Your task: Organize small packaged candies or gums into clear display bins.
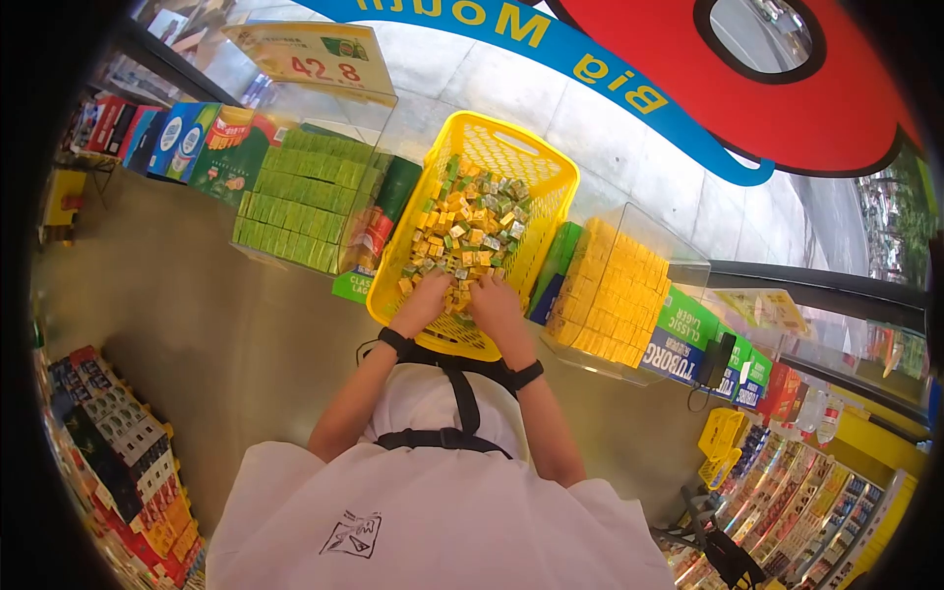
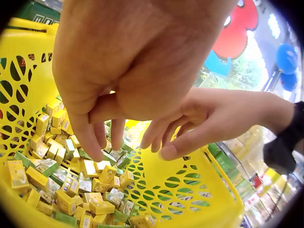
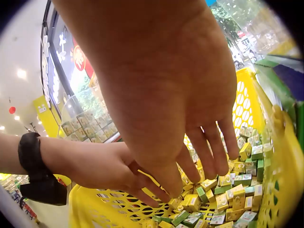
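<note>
My left hand point(image 1: 425, 300) and right hand point(image 1: 495, 300) hover side by side, loosely open and empty, fingertips down over small boxes point(image 1: 467, 231) at the near rim of the yellow basket point(image 1: 556, 182).

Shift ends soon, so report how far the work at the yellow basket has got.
Done: green boxes and yellow boxes stand stacked in the clear bins either side. In hand: left hand and right hand reach into the yellow basket, gripping nothing visible. Left: a heap of mixed loose boxes fills the basket.
</note>
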A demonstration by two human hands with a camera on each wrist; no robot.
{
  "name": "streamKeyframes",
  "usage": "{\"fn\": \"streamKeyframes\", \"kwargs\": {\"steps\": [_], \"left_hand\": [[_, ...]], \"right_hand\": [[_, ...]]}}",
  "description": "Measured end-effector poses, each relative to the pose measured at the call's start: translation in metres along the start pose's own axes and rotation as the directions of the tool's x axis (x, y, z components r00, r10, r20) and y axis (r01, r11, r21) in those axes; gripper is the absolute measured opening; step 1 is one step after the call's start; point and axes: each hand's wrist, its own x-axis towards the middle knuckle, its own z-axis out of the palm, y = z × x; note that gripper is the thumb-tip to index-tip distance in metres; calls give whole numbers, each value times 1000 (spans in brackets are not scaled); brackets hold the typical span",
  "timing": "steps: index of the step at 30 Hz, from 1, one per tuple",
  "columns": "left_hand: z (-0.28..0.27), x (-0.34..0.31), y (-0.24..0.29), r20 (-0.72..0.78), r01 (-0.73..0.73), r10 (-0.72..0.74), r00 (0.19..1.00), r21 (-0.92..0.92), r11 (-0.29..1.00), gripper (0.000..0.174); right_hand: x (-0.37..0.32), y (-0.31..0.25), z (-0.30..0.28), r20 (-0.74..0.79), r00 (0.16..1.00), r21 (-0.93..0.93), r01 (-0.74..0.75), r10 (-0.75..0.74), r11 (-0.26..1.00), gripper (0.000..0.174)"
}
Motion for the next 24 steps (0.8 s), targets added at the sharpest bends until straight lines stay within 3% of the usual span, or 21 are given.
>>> {"fn": "streamKeyframes", "kwargs": {"steps": [2,4,5,7,10,14,16,17,19,23,24], "left_hand": [[7,8,-14,16,-38,38,999,4,999,39],[15,16,-27,35,-21,21,999,8,1000,40],[16,20,-31,42,-22,22,999,4,1000,40],[19,29,-35,116,66,-70,991,37,997,38],[23,39,-43,223,161,-181,958,102,982,38],[29,57,-48,370,205,-284,885,238,949,38],[33,66,-54,516,275,-407,754,314,908,38],[35,69,-56,515,275,-408,754,316,908,38],[31,74,-50,530,437,-506,680,260,861,36],[32,79,-56,502,442,-505,702,250,862,30],[31,80,-58,507,349,-477,718,330,877,25]], "right_hand": [[4,0,13,1,999,-18,-36,36,999,9],[8,3,31,171,970,4,-176,173,984,29],[10,5,40,174,968,3,-183,180,983,29],[16,9,52,334,908,80,-294,253,952,35],[24,14,66,436,837,70,-398,331,915,40],[34,18,85,497,796,71,-433,344,899,44],[40,17,94,577,725,86,-511,375,855,43],[44,16,99,576,726,88,-510,374,855,43],[47,16,111,582,729,57,-478,360,876,41],[46,17,141,620,660,-50,-507,425,860,38],[47,19,147,643,632,-112,-481,433,869,39]]}}
